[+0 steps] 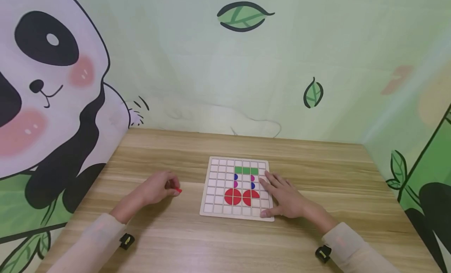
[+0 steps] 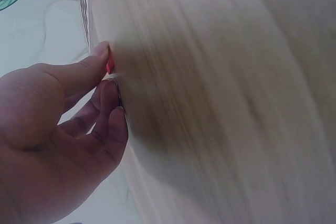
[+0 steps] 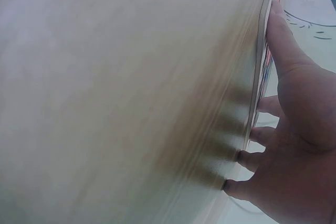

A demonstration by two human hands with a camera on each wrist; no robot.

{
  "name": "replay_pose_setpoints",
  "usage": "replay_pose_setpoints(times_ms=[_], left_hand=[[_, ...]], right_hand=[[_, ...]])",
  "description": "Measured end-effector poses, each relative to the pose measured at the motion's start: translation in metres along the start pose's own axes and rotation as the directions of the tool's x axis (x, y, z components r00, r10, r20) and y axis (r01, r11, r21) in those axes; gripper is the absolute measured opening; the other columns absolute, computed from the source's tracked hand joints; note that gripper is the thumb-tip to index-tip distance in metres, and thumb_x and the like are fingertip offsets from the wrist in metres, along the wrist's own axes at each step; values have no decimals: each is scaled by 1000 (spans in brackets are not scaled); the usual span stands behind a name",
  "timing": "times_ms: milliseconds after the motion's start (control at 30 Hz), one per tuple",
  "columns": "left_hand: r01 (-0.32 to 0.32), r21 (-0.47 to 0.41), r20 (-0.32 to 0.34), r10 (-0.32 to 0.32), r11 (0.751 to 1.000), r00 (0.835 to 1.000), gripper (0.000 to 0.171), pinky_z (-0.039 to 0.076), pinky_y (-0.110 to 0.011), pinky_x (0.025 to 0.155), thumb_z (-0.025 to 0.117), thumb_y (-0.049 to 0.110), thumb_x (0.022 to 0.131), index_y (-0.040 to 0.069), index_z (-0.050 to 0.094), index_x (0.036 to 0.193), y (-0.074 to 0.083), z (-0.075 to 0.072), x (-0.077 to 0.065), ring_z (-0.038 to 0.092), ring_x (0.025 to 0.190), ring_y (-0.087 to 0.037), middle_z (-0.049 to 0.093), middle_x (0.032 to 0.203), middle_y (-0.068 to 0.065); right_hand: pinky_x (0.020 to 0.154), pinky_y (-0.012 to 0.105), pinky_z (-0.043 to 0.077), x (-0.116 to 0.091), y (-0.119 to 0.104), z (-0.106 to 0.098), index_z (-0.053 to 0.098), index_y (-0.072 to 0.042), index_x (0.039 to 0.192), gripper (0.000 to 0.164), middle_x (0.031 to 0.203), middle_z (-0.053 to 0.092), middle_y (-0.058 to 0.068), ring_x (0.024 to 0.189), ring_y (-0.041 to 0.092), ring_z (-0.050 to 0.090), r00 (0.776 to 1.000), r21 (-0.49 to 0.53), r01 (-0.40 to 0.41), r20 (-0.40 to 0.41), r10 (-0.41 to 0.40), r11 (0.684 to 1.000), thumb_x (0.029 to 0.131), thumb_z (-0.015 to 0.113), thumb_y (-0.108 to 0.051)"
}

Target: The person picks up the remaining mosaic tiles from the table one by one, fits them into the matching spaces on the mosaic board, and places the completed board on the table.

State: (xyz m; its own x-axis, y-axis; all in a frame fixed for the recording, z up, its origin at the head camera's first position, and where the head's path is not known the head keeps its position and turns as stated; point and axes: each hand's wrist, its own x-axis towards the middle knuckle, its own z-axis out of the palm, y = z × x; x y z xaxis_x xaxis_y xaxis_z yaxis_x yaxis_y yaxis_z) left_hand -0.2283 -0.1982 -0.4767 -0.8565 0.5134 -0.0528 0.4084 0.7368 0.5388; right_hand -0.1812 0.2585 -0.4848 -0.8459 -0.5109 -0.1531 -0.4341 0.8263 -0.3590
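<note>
My left hand (image 1: 158, 189), left of the board and just over the table, pinches a small red piece (image 1: 179, 190) between thumb and fingertips. That red piece (image 2: 109, 65) is mostly covered by the thumb in the left wrist view. A white grid board (image 1: 213, 181) lies flat on the table. My right hand (image 1: 287, 198) rests on its right edge with fingers spread. On the board are a row of green squares (image 1: 246, 170), small blue (image 1: 235, 177) and magenta (image 1: 252, 178) half-rounds, a full red circle (image 1: 229, 192) and a three-quarter red circle (image 1: 253, 194).
The wood-grain table (image 1: 169, 234) carries the board. Behind it stands a pale green backdrop (image 1: 190, 61) with printed leaves, and a printed panda (image 1: 53, 89) fills the left side. Dark clips (image 1: 127, 241) sit at both sleeve cuffs.
</note>
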Motion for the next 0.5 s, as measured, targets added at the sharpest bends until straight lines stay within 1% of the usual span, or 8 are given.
replay_pose_setpoints(times_ms=[267, 500], left_hand=[[-1, -15, -13, 1, 1000, 1000, 15, 51, -32, 73, 84, 11, 91, 13, 69, 93, 0, 2, 0, 59, 79, -12, 65, 86, 5], [-13, -9, 0, 13, 1000, 1000, 16, 53, -30, 70, 83, 7, 91, 15, 69, 90, 3, -1, 0, 62, 79, -11, 68, 85, 7]], right_hand=[[121, 74, 13, 0, 1, 0, 27, -11, 168, 112, 176, 12, 19, 159, 49, 9, 1000, -1, 4, 2, -4, 1000, 85, 76, -69], [121, 75, 13, 0, 1, 0, 27, -11, 168, 112, 176, 11, 19, 159, 49, 8, 1000, -7, 8, 4, -8, 1000, 86, 76, -69]])
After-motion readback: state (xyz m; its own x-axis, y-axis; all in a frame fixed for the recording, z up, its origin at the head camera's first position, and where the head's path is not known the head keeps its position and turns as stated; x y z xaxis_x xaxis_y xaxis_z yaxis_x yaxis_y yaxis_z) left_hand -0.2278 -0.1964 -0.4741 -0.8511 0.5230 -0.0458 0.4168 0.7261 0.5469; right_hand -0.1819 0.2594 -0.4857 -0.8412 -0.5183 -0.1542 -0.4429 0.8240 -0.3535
